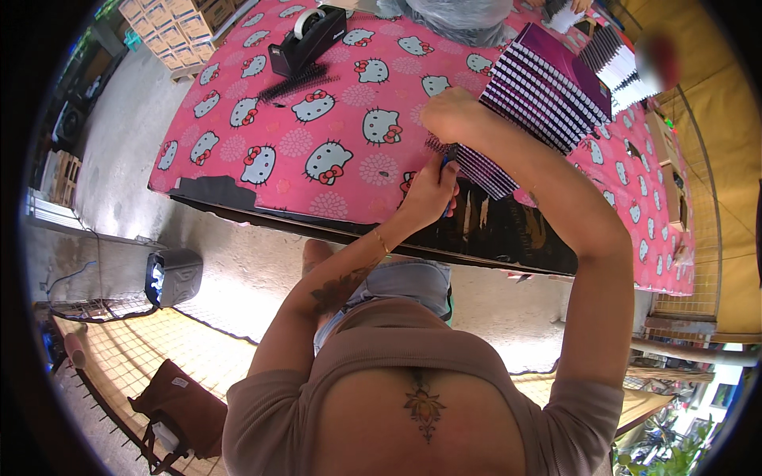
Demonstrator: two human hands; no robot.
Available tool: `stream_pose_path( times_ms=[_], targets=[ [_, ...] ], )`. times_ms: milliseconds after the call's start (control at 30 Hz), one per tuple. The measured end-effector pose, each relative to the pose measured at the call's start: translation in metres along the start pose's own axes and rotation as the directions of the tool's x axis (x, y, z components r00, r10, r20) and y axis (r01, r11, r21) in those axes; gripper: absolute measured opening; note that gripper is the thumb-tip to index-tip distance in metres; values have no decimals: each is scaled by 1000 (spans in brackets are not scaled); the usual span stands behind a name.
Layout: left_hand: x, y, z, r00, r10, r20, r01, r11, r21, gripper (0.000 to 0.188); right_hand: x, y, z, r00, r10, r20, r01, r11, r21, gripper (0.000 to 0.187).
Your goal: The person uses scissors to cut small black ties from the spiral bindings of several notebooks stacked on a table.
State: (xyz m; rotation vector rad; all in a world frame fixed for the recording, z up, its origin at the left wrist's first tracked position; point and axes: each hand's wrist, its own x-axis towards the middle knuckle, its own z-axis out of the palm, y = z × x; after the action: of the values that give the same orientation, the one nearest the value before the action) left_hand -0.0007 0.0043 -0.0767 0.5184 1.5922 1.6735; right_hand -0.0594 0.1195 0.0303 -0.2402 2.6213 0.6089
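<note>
My left hand (429,190) is closed around a pliers-like tool with blue handles (450,152), its dark head pointing up at the end of a spiral coil. Just above it my right hand (456,116) is bent into a fist at the same end; its fingertips are hidden. Under my right forearm lies a spiral-bound notebook (490,176), partly covered, near the table's front edge. Behind that forearm rises a stack of purple-covered notebooks (548,75) with dark coils along their edges.
A pink cartoon-cat cloth (294,170) covers the table, torn at the front over a black surface. At the far left are a black tape dispenser (308,40) and loose black coils (295,82). A plastic-wrapped bundle (456,17) and more notebooks (619,67) stand farther back. Another person's hand (581,5) shows beyond.
</note>
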Motion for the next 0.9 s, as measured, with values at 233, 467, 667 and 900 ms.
stream_pose_path(
  times_ms=[233,467,667,900],
  targets=[
    [-18,-13,1,983,168,-74,-171,984,-46,23,0,-1,-1,999,-3,-33,4,999,33,22],
    [-67,37,15,731,679,-62,-650,722,238,32,-1,1,-8,971,3,-241,39,985,170,16],
    [-71,55,22,441,850,289,-815,244,526,48,5,8,-5,959,40,-282,20,979,204,18],
    [-72,68,28,445,824,349,-814,210,542,53,2,6,-10,953,72,-294,-10,978,208,19]
  ],
)
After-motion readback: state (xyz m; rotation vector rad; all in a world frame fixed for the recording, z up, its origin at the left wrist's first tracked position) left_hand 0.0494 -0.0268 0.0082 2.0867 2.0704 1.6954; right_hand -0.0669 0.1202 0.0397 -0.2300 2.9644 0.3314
